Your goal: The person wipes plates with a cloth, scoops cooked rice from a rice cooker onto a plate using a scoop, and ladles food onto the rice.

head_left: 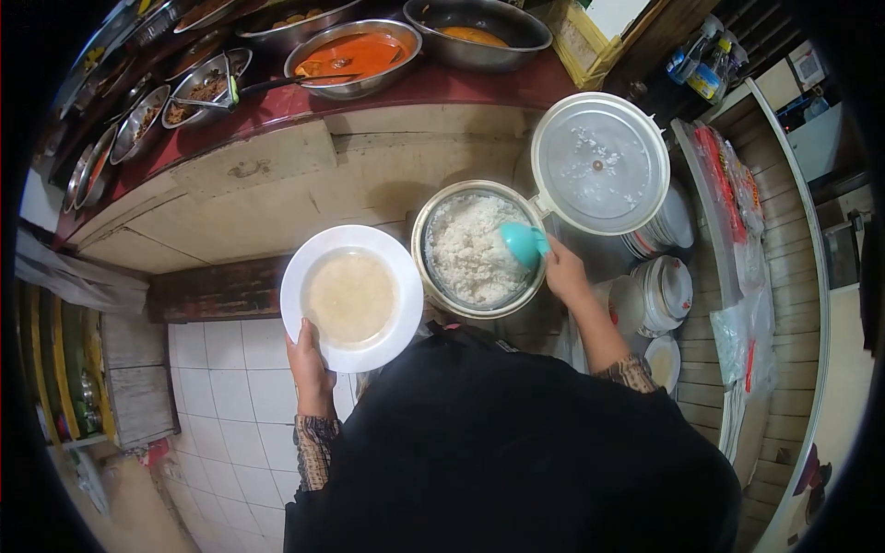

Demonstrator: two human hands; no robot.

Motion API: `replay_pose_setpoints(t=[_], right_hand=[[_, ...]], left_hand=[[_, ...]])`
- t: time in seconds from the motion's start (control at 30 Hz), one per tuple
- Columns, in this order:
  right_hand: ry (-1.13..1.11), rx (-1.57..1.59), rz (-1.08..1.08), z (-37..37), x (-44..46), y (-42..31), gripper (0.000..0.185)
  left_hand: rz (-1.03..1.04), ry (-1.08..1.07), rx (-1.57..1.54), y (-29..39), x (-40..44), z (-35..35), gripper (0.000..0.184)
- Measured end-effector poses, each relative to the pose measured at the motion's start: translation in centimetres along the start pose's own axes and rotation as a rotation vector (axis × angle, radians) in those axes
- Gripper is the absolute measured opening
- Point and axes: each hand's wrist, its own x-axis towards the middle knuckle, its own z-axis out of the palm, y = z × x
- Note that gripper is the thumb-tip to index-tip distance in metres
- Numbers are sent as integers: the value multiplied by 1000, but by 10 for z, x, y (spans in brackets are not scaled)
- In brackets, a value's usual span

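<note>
My left hand [312, 370] grips the lower rim of a white plate [398, 249], thumb on top; its middle looks beige, perhaps a paper liner, and no food shows on it. Just right of the plate stands a round rice cooker [417, 241] filled with cooked white rice [466, 244]. My right hand [564, 269] is closed on the handle of a teal rice scoop [524, 243], whose rounded back faces up against the rice at the pot's right side. The cooker's lid [601, 161] is hinged open, with rice grains or droplets stuck to its inside.
Several metal bowls of food line the red counter [479, 90] ahead, including one of orange-red curry [358, 57]. Stacked plates [662, 293] stand to the right, beside a shelf with plastic packets [728, 184]. White floor tiles [221, 387] lie at lower left.
</note>
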Motion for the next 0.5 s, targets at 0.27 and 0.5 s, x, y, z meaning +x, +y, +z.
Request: replay_pose_setpoints(t=[0.27,0.5], right_hand=[[23,194,255,57,-35,9,32],[17,-266,-67,84,-27,-40,53]], left_hand=[[10,14,10,3,-5,14,40],[2,-10,33,2,-6,18,41]])
